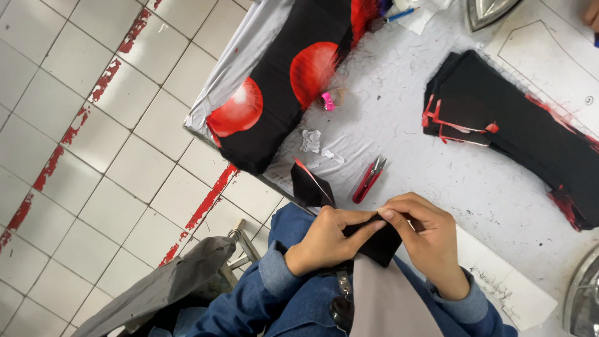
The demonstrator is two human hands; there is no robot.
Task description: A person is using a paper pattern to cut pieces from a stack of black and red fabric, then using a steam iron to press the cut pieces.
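White tiled floor with worn red stripes on the left, and a work table (437, 175) covered in pale, thread-littered cloth on the right. Both hands are right at the near edge of it, over the lap, working a small black fabric piece (377, 240). The left hand (324, 240) is closed on it, thumb pressing along the top edge, and the right hand (424, 234) pinches the same edge from the other side, fingertips nearly touching the left's.

If you're folding or turning a small piece like this, I'd say keep the pinch tight and close to the crease, and work along in short bites so it doesn't slip.

Red thread snips (368, 180) sit just beyond the hands, another small black piece (310, 186) hangs off the table edge, and a stack of black cut pieces (511, 125) with red trim is well apart to the right. A black fabric with red circles (281, 81) drapes over the far corner.
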